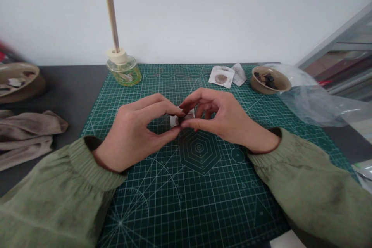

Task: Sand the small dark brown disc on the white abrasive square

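I pinch one dark lump with left grip and right grip | white pad (brown-stained) beneath both | bowl beyond right grip

cutting mat — dark green; white grid, concentric hexagons, arcs. pinched lump: dark brown. near paper: white, brown-stained. rear paper square: white, round brown blot. sleeves — plain olive green. diffuser bottle: yellow-green low down. cloth: taupe.
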`<state>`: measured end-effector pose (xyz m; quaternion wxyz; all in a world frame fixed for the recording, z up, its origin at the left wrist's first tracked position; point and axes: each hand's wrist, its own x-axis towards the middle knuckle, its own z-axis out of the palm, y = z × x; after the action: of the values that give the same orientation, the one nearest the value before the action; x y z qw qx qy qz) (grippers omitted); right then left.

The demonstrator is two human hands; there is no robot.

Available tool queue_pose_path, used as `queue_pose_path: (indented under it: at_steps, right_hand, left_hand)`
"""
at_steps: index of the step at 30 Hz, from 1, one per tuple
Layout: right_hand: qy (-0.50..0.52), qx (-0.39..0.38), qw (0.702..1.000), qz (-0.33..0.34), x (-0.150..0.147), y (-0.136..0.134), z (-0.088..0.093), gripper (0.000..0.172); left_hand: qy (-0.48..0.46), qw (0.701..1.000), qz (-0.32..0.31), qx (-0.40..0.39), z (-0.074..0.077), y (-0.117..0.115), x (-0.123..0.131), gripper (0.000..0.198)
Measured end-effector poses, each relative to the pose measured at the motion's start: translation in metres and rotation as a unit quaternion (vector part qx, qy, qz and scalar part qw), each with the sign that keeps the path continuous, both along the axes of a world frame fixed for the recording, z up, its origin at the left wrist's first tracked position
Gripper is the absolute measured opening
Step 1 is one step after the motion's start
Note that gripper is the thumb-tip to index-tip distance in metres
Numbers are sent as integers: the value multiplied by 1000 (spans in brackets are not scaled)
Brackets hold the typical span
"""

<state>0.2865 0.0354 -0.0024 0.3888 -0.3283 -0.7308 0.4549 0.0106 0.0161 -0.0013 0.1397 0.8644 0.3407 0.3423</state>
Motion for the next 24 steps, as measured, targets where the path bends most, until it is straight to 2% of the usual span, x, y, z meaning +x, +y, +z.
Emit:
queue_pose_path:
  at_steps: [5, 8, 11, 14, 21, 24]
  right_hand:
    - [-69, 59, 995, -30, 3, 6, -5, 32]
    - [-100, 76, 991, -46, 5, 7, -6, 30]
    - [-97, 58, 993, -30, 6, 7, -5, 28]
    - [-117, 61, 991, -11, 7, 6, -5, 20]
    - [-201, 181, 962, -31, 11, 9, -6, 11]
    - [-220, 206, 952, -44, 13, 10, -6, 12]
  left_hand:
    - [48, 998, 24, -15, -7, 8, -3, 29]
    - [82, 996, 18, -38, -12, 12, -5, 32]
    - [100, 994, 12, -50, -16, 12, -6, 34]
    - [108, 993, 11, -44, -17, 12, -6, 37]
    - [114, 992, 18, -44, -18, 12, -6, 38]
    - [114, 992, 21, -45, -18, 12, -6, 37]
